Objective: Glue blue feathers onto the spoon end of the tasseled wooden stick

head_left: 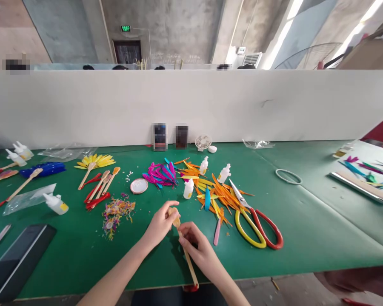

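A wooden stick (190,268) with a rounded, yellowish-orange head (176,221) slants down toward the table's front edge, a red piece at its lower end. My left hand (161,223) pinches the rounded head at the top. Around the shaft just below the head, the fingers of my right hand (196,242) are closed. Ahead of both hands stands a small white glue bottle (188,189). Orange and yellow feathers (221,193) spread to the right of it, with magenta feathers (161,174) to its left.
Large scissors (258,227) with yellow and red handles lie right of my hands. Colourful scraps (116,214), a round white lid (138,186) and several wooden sticks (100,185) are to the left. A dark case (21,259) sits front left. A white partition (191,102) stands behind.
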The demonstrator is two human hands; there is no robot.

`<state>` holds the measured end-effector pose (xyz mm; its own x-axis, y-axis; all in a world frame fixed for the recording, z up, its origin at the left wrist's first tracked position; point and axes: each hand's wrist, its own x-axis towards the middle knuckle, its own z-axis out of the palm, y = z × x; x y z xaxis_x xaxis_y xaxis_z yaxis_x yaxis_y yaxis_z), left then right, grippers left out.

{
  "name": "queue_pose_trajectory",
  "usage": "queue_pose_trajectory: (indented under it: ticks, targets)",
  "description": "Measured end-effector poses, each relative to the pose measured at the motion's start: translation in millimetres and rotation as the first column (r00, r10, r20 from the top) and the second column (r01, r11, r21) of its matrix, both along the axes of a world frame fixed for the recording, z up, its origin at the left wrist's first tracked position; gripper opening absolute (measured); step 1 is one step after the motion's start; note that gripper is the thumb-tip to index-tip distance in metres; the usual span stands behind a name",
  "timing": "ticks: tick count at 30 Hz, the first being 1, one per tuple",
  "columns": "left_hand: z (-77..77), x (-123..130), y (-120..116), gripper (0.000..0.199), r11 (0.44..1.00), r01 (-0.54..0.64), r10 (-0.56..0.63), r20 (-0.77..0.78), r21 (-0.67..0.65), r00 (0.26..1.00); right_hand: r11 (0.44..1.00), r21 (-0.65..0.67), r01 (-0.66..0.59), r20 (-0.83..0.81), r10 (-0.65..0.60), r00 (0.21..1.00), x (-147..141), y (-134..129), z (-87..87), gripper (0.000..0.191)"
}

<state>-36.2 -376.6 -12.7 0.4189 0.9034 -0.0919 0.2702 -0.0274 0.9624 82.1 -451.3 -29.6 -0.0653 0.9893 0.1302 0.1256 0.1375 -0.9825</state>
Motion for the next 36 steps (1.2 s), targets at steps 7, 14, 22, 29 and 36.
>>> queue_pose_trajectory:
  ticks: [7, 14, 22, 29, 36]
  targets:
    - [-5.2, -8.7, 12.5, 0.028, 0.998, -0.001, -0.001, -0.023, -0.063, 1.000, 0.989, 0.035, 0.144, 0.115, -0.147, 0.982, 2.7, -1.3, -6.5, 0.017]
    - [-4.5, -7.4, 14.7, 0.020, 0.984, 0.021, 0.022, -0.238, 0.177, 0.971, 0.886, 0.257, 0.387, 0.365, -0.459, 0.810, 35.0, 31.6, 9.9, 0.021]
    - [-3.5, -3.2, 11.1, 0.020, 0.954, 0.069, 0.023, -0.302, 0.291, 0.953, 0.873, 0.232, 0.429, 0.660, -0.465, 0.590, 48.3, 92.1, 14.9, 0.055]
    - [-10.4, 2.5, 5.1, 0.020, 0.776, 0.307, 0.026, -0.514, 0.551, 0.857, 0.919, 0.146, 0.365, 0.731, -0.349, 0.586, 41.1, 106.0, 0.1, 0.019]
    - [-5.1, 0.6, 25.8, 0.025, 0.730, 0.197, 0.263, -0.536, 0.654, 0.802, 0.894, 0.235, 0.382, 0.657, -0.436, 0.615, 46.0, 110.8, -8.3, 0.017]
